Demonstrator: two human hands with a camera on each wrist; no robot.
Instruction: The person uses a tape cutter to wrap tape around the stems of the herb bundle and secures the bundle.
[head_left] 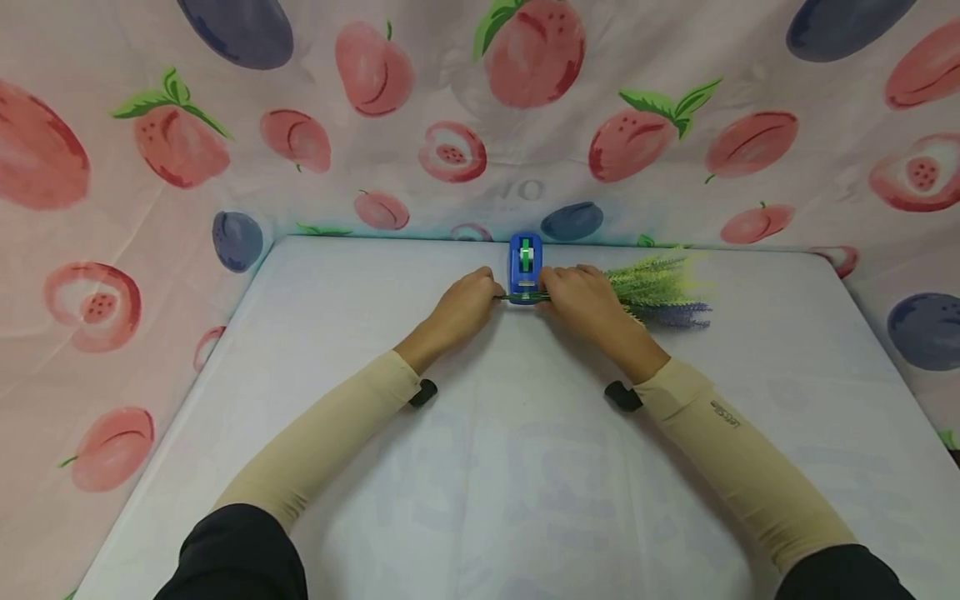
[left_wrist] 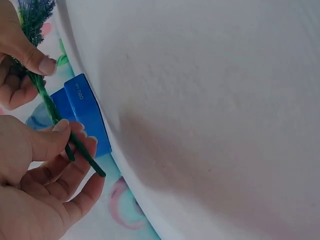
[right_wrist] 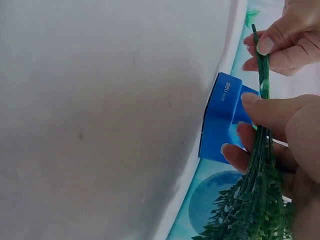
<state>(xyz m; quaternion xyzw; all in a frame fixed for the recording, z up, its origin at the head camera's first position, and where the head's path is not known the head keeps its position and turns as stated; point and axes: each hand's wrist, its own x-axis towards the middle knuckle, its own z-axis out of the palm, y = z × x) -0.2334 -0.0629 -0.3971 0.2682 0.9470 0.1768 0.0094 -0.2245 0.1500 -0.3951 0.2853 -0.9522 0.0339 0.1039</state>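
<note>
A bunch of artificial flowers, with yellow-green and purple sprigs, extends to the right at the far side of the table. My left hand pinches the green stems near their ends between thumb and fingers. Farther up, my right hand grips the same stems just below the leaves. A blue tape dispenser stands between the two hands, right behind the stems. In the right wrist view, a small shiny patch shows on the stems between the hands.
A white table lies under both arms. Fruit-patterned cloth hangs behind its far edge and along its sides. The tape dispenser stands close to that far edge.
</note>
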